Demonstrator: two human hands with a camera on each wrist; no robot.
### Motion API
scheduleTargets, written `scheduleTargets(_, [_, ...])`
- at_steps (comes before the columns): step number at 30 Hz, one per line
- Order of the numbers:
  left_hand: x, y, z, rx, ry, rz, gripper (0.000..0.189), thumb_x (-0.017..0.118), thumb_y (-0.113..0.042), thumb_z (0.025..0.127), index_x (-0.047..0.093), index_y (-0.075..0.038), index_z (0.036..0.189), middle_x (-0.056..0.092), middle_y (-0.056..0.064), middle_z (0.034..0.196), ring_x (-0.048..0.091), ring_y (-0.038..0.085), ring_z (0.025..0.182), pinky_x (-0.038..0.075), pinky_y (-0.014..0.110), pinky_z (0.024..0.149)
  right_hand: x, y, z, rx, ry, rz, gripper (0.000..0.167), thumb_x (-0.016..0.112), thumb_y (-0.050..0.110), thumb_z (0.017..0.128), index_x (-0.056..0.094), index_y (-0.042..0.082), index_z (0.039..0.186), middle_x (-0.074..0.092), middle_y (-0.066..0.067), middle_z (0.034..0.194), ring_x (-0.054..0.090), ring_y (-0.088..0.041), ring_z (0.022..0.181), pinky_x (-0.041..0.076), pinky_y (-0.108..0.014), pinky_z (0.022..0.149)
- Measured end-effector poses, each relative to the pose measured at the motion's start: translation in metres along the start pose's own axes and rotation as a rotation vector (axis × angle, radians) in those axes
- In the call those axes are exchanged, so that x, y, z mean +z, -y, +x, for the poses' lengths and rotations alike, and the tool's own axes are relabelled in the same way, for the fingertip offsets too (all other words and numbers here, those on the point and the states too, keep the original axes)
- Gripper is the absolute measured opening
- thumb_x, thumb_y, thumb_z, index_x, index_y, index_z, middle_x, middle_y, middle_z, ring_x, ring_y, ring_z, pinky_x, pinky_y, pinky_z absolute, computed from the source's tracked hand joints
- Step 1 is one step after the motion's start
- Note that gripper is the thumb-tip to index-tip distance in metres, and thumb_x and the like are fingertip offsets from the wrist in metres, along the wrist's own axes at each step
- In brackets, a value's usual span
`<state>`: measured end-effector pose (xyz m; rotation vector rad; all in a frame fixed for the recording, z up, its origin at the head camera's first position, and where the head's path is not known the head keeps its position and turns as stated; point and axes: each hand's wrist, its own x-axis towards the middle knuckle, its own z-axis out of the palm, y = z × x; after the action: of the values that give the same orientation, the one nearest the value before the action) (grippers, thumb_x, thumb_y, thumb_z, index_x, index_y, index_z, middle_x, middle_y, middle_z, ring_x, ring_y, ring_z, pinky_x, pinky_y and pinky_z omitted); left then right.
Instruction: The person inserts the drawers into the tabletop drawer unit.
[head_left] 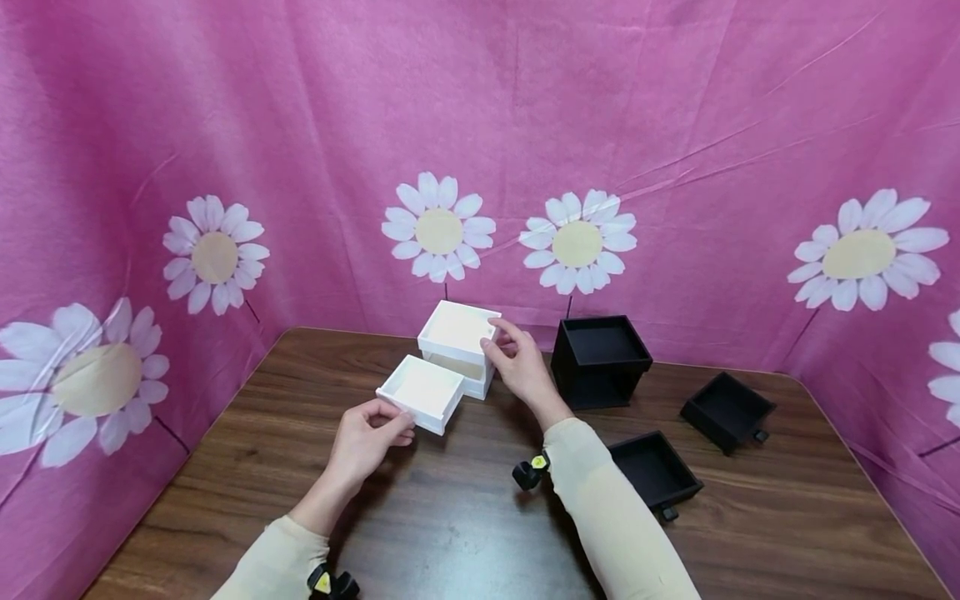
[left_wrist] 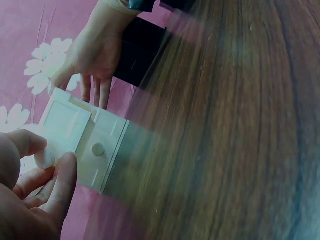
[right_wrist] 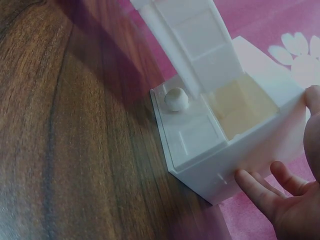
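Note:
My left hand (head_left: 366, 442) pinches the front of a small white drawer (head_left: 422, 392), thumb on one side and fingers curled below. This drawer is outside the white box (head_left: 459, 327), tilted in front of its upper opening (right_wrist: 245, 107). Below that opening sits a lower white drawer with a round knob (right_wrist: 176, 99), pushed in. My right hand (head_left: 522, 364) holds the box at its right side, with fingers against the side wall and a digit over the top edge. In the left wrist view, my left fingers hide part of the pinched drawer.
A black box (head_left: 602, 362) with an open front stands right of the white one. Two black drawers lie on the wooden table (head_left: 450, 533), one farther right (head_left: 727, 412) and one nearer (head_left: 654, 471). A pink curtain with daisies (head_left: 480, 125) hangs behind.

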<state>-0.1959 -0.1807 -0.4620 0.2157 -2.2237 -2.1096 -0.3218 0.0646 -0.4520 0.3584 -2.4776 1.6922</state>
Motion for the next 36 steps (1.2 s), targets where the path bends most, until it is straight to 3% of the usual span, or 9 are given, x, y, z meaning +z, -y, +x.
scheduleTargets(14, [0.017,-0.004,-0.001,0.024,0.003,-0.025,0.013,0.078,0.002,0.095,0.07,0.013,0.095,0.078,0.016,0.086,0.077,0.017,0.071,0.066,0.032,0.071,-0.001,-0.002,0.001,-0.006,-0.005,-0.001,0.049,0.072,0.026,0.105,0.062,0.012,0.151,0.06,-0.025,0.129,0.069,-0.04,0.113,0.062,-0.048,0.093])
scheduleTargets(36, [0.031,-0.002,0.0,0.031,-0.011,-0.02,0.013,0.079,0.001,0.094,0.071,0.011,0.092,0.078,0.019,0.088,0.077,0.016,0.07,0.067,0.034,0.072,0.0,-0.001,0.0,0.003,-0.006,0.007,0.049,0.073,0.025,0.104,0.062,0.012,0.15,0.061,-0.024,0.128,0.069,-0.039,0.113,0.061,-0.047,0.095])
